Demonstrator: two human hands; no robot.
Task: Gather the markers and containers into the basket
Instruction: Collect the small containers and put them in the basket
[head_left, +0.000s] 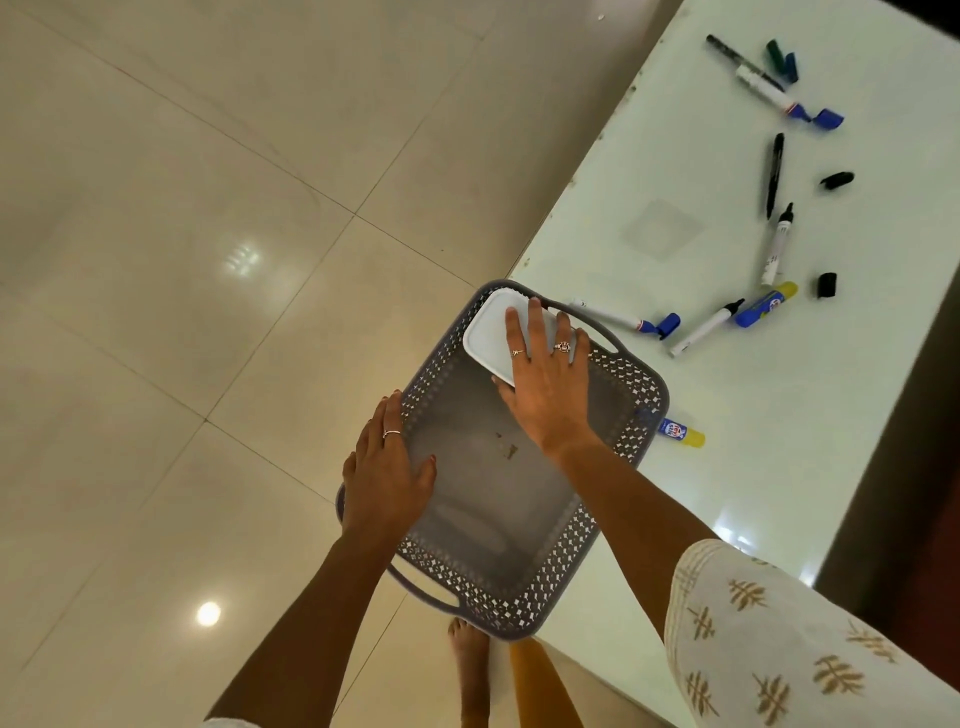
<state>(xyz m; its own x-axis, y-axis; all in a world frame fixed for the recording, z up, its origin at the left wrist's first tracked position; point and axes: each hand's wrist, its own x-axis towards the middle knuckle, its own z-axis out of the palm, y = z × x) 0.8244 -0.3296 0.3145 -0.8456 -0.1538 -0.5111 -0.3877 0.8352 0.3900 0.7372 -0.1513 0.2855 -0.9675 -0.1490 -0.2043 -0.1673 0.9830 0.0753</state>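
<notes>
A grey perforated basket (524, 597) sits on the near corner of a white table, partly overhanging the floor. Inside its far end lies a white lidded container (491, 338). My right hand (548, 384) rests flat on that container, fingers spread over the lid. My left hand (384, 473) grips the basket's left rim. Several markers lie loose on the table beyond the basket, among them a white marker with a blue cap beside it (610, 314), a black marker (774, 174) and a white one with a black tip (776, 247).
Two blue-and-yellow glue sticks lie on the white table (779, 441), one (766, 305) among the markers, one (681, 432) against the basket's right wall. Loose caps (826, 285) are scattered about. Tiled floor lies to the left; my bare foot (467, 654) shows below.
</notes>
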